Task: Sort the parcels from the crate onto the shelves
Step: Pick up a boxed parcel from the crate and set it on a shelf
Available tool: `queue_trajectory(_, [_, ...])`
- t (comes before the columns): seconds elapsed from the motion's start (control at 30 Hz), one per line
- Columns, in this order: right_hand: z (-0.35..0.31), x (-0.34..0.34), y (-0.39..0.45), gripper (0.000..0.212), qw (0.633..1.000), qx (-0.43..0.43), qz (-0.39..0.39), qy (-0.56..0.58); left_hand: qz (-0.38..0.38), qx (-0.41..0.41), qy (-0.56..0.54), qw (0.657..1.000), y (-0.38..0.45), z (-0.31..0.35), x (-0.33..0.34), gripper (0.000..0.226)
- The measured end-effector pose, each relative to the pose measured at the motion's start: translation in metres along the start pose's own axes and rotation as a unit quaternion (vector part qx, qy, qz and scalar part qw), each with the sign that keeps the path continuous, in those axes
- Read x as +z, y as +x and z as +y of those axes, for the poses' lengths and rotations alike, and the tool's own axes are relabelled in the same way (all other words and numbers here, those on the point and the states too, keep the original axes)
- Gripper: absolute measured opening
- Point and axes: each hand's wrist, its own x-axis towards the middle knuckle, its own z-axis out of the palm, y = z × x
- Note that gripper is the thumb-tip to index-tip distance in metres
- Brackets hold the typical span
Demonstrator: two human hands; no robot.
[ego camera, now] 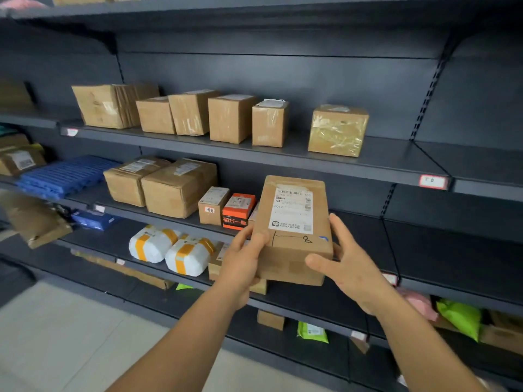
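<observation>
Both hands' grip on rectangular cardboard parcel (pixel 293 230), left hand (pixel 243 258), right hand (pixel 351 264)

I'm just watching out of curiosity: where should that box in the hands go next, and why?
Probably forward onto the bare shelf right of the orange box. Both hands, left and right, hold the labelled parcel level in front of that gap.
</observation>
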Motion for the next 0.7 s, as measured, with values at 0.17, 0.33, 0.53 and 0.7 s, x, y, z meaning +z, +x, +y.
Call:
queue_trajectory(0.17, [0.03,0.029,-0.038,0.096,0.995,0.062,0.073,0.038,-0.043,-0.002,0.052,0.998,-0.019,-0.034,-0.019,0.047])
queue_trajectory(0.33, [0.059,0.055,-0.071,0.078,0.989,0.102,0.096,0.047,-0.095,-0.001,0.101,0.99,-0.039,-0.067,-0.043,0.047])
queue_trajectory(0.53, [0.105,0.086,-0.093,0.076,0.978,0.167,0.111,0.056,-0.091,-0.038,0.114,0.989,-0.042,-0.115,-0.065,0.053])
queue_trajectory(0.7, [0.142,0.094,-0.078,0.066,0.971,0.208,0.11,0.037,-0.096,-0.08,0.141,0.982,-0.018,-0.144,-0.063,0.047])
